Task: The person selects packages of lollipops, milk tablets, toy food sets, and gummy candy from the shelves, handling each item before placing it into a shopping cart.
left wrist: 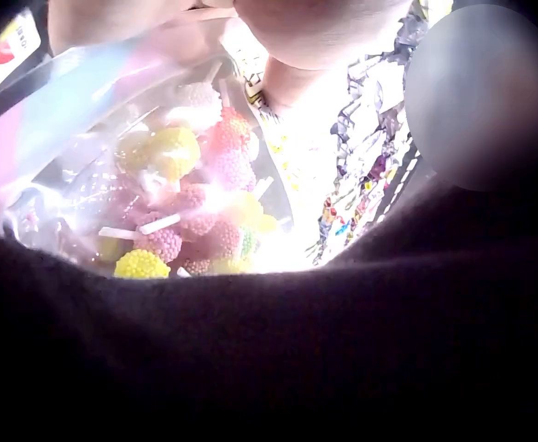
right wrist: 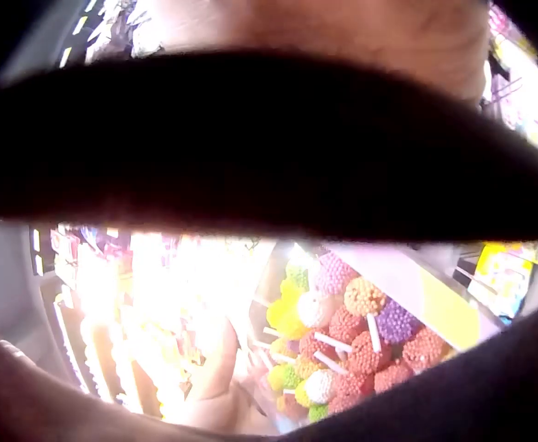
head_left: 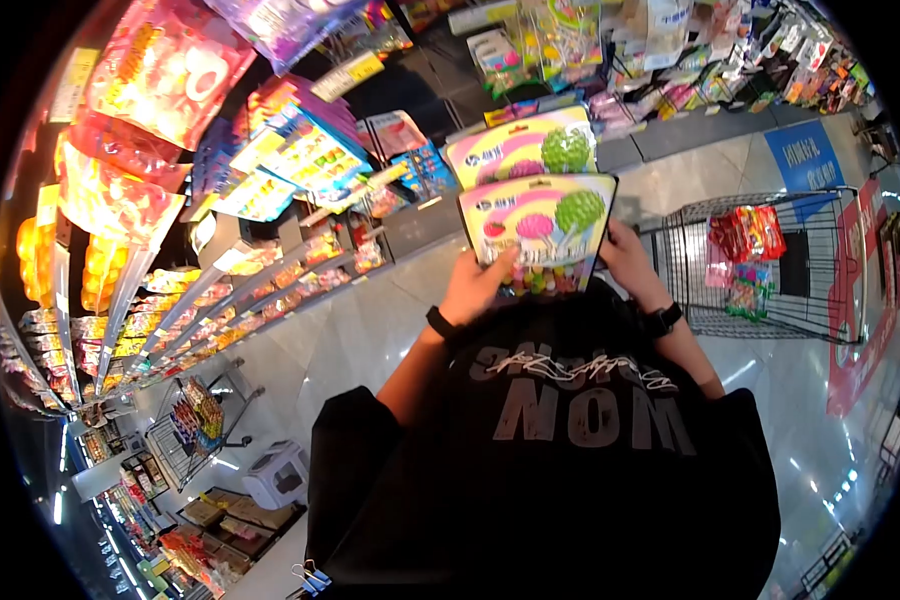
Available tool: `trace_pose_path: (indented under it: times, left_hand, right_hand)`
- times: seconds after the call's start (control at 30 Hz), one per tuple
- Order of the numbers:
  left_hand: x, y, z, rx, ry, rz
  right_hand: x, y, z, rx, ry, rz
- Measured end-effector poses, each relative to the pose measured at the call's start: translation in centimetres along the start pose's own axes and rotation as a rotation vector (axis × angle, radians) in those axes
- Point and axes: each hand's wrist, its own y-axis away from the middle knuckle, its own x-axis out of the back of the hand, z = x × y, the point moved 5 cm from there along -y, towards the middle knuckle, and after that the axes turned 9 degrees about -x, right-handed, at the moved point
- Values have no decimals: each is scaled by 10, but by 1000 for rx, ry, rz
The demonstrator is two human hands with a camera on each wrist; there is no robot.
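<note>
A bag of lollipops, with a pink and yellow printed top and a clear lower part, is held in front of the black shirt. My left hand grips its lower left side, thumb on the front. At the opposite edge my right hand holds on, its fingers partly hidden behind the bag. Bumpy coloured lollipops with white sticks show through the clear plastic in the left wrist view. The right wrist view also shows the lollipops, below a dark band. A matching bag overlaps just behind the held one.
Shelves of packaged sweets run along the left and front. A wire shopping cart with red and green packets stands at the right. Another cart and a white box are on the left.
</note>
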Motion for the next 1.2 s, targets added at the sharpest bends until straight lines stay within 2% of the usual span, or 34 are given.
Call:
trace_pose_path:
  times: [0.07, 0.1, 0.27, 0.33, 0.5, 0.6, 0.63, 0.73, 0.77, 0.87, 1.0, 1.1, 1.2]
  left_hand:
    - [-2, -6, -14, 28, 153, 81]
    - [-2, -8, -13, 28, 120, 103]
    - [-6, -17, -22, 78, 333, 145]
    - [-10, -21, -23, 82, 395, 177]
    - [-11, -27, -29, 242, 506, 234]
    - [-5, -32, -32, 226, 471, 264]
    - [0, -34, -38, 229, 418, 249]
    - [5, -36, -36, 234, 477, 366]
    - [8, -39, -40, 254, 421, 357]
    - [13, -40, -64, 260, 531, 301]
    - [-6, -42, -47, 282, 569, 388]
    - [-12, -49, -75, 222, 593, 437]
    - [-17, -46, -89, 259, 457, 491]
  right_hand:
    - [3, -2, 12, -41, 17, 25]
    - [1, -1, 9, -62, 36, 45]
    - [-2, 0, 9, -114, -54, 113]
    - [4, 2, 8, -112, -2, 140]
    - [31, 0, 23, -118, -36, 314]
    - [53, 0, 30, -109, -73, 347]
    - [57, 5, 21, -84, -42, 425]
    - [85, 4, 26, -103, -33, 464]
    - [92, 3, 27, -93, -33, 444]
    - [106, 10, 17, -110, -102, 465]
    - [119, 17, 7, -91, -116, 505]
    - [136, 17, 14, -93, -100, 501]
    - [153, 17, 16, -146, -107, 455]
